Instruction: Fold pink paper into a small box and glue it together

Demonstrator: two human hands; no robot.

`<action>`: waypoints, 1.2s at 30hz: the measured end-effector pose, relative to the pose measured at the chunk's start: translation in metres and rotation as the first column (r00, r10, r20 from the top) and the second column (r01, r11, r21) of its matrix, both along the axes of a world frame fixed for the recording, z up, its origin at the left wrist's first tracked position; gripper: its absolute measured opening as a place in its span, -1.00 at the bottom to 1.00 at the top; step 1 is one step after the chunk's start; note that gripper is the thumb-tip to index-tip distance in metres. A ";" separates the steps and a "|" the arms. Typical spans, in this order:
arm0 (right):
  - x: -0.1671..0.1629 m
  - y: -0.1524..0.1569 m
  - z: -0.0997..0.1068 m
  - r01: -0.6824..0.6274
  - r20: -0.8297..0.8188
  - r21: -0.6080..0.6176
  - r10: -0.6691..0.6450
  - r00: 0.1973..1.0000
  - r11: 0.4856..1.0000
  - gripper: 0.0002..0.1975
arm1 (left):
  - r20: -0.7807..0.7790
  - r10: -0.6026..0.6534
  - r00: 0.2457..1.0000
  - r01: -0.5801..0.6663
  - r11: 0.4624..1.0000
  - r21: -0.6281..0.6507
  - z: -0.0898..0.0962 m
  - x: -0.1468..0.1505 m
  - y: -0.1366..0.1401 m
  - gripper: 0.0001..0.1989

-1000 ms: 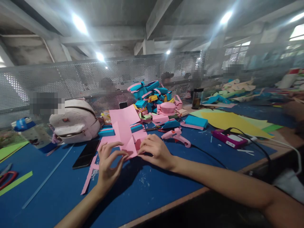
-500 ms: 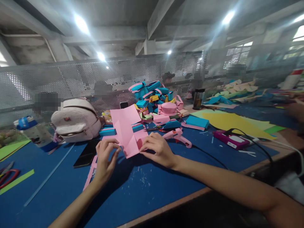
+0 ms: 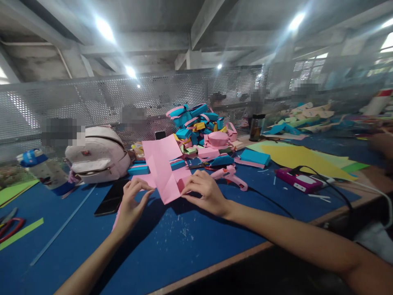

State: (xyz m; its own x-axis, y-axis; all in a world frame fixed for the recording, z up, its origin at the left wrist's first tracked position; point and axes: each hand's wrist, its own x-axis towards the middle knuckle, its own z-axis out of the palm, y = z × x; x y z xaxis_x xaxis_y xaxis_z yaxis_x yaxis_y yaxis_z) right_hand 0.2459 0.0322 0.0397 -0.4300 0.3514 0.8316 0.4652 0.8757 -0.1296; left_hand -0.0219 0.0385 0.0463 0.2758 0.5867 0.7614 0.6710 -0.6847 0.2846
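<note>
A folded sheet of pink paper (image 3: pixel 162 168) with creased flaps stands tilted above the blue tabletop in front of me. My right hand (image 3: pixel 204 192) pinches its lower right corner between thumb and fingers. At the left flap, the thumb and index finger of my left hand (image 3: pixel 133 200) come together on the paper's edge. Just right of the paper lies a pink glue gun (image 3: pixel 230 176) with a black cord. Behind the paper rises a heap of blue, pink and yellow folded paper pieces (image 3: pixel 199 123). A pink strip is partly hidden behind my left wrist.
On the left are a white backpack (image 3: pixel 96 157), a bottle (image 3: pixel 46 172), a black phone (image 3: pixel 112 198) and red-handled scissors (image 3: pixel 10 227). Yellow sheets (image 3: pixel 301 159) and a purple box (image 3: pixel 297 180) with cables lie right. A perforated metal screen (image 3: pixel 104 98) stands behind.
My left hand has shifted slightly left and down, its thumb and index finger closing at the left flap. The flap now shows more fully. My right hand keeps its pinch.
</note>
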 end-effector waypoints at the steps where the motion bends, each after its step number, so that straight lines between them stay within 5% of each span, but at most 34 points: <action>1: 0.000 0.000 0.000 -0.002 -0.001 0.000 0.002 1.000 1.000 -0.95 | 0.004 0.002 1.000 -0.002 1.000 0.003 0.000 -0.001 0.001 -0.91; 23: 0.001 0.000 0.000 -0.002 -0.010 -0.005 0.002 1.000 1.000 -0.95 | 0.048 0.028 0.998 -0.027 0.999 -0.036 0.008 -0.010 0.005 -0.83; 36: 0.001 0.000 0.000 0.004 0.000 -0.003 -0.004 1.000 1.000 -0.96 | 0.196 -0.051 0.979 0.068 0.994 -0.080 -0.003 -0.020 0.020 -0.82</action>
State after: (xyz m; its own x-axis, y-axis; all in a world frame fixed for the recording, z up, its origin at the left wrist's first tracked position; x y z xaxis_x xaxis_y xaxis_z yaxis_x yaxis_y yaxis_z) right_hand 0.2471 0.0318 0.0397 -0.4289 0.3561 0.8302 0.4689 0.8733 -0.1324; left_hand -0.0418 0.0581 0.0436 0.1651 0.6392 0.7511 0.5563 -0.6892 0.4642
